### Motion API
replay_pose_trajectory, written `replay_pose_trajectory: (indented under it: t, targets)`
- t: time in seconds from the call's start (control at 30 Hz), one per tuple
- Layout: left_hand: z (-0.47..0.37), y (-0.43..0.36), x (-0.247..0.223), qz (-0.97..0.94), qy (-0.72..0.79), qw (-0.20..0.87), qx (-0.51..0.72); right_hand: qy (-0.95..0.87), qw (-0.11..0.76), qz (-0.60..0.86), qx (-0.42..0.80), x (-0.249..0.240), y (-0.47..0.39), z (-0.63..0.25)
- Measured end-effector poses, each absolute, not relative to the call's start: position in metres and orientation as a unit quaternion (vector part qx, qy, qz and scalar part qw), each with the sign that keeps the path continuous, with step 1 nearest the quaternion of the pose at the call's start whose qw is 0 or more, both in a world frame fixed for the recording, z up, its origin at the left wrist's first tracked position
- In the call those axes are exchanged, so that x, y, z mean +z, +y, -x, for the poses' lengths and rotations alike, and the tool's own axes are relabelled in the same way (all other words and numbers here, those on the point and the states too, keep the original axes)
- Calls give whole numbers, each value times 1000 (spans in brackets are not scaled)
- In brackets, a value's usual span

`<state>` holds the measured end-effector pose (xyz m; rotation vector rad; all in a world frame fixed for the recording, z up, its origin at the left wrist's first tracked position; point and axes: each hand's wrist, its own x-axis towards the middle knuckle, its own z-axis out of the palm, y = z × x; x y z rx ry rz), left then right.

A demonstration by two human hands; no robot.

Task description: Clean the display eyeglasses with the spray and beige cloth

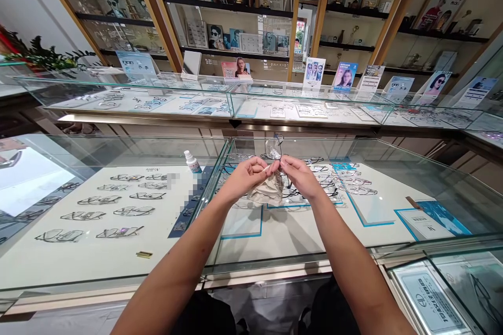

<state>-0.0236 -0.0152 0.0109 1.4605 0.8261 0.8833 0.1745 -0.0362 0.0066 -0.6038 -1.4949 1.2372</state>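
Between my two hands, above a glass display case, is a pair of eyeglasses (274,147) with a thin dark frame, one lens pointing up and away. My left hand (251,174) is closed on a beige cleaning cloth (268,191), which hangs down in folds below the fingers. At the glasses' frame, the fingertips of my right hand (297,172) are pinched, close against the left fingertips. One dark temple arm hangs below my right hand. The fingers partly hide the rest of the glasses.
A small white spray bottle (192,162) stands on the glass left of my hands. Rows of eyeglasses (134,210) lie inside the case (157,267). Behind it runs a second glass counter (251,95) with several standing cards, then wall shelves (231,9).
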Motion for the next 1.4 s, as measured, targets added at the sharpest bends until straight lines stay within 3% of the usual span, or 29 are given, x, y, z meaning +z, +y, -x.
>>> replay_pose_trajectory:
  t: [0.4, 0.63, 0.93, 1.4]
  targets:
    - [30, -17, 20, -696, 313, 572, 300, -607, 545, 250, 521, 14, -41, -178]
    - [26, -15, 12, -670, 329, 566, 350, -601, 561, 247, 512, 15, -42, -176]
    - [31, -6, 14, -508, 345, 595, 519, -608, 557, 280, 492, 14, -42, -176]
    - [12, -26, 9, -501, 299, 618, 526, -530, 646, 338, 434, -3, -30, -165]
